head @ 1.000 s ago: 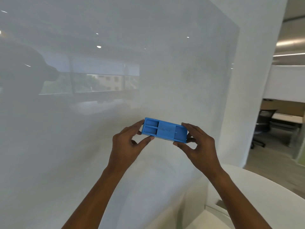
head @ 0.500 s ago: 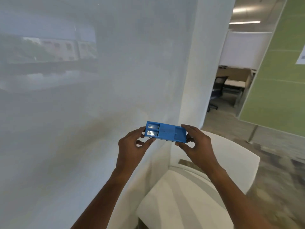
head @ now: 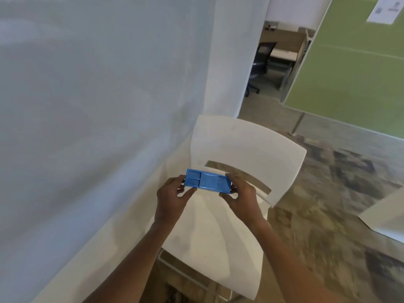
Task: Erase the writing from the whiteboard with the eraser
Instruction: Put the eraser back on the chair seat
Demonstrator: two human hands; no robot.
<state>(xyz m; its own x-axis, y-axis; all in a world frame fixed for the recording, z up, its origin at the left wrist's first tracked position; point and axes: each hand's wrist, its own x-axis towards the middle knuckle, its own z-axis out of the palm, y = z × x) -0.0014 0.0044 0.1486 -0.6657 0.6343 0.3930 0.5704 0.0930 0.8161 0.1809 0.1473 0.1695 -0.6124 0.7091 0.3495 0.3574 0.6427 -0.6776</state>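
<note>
A blue plastic eraser [head: 207, 180] is held flat between both hands, above a white chair. My left hand [head: 172, 199] pinches its left end and my right hand [head: 241, 199] grips its right end. The glossy whiteboard [head: 98, 95] fills the left half of the view; I see no writing on the part that shows. The eraser is away from the board, not touching it.
A white plastic chair [head: 247, 147] stands right below my hands, against the board's lower edge. A white wall column [head: 236, 51] rises behind it. A green partition [head: 354, 68] stands at the right, with an office chair [head: 260, 62] and desk beyond. Patterned carpet covers the floor.
The view has swung right and down, from the whiteboard to the white chair. Both hands keep hold of the eraser, which has come away from the board and now hangs over the chair.
</note>
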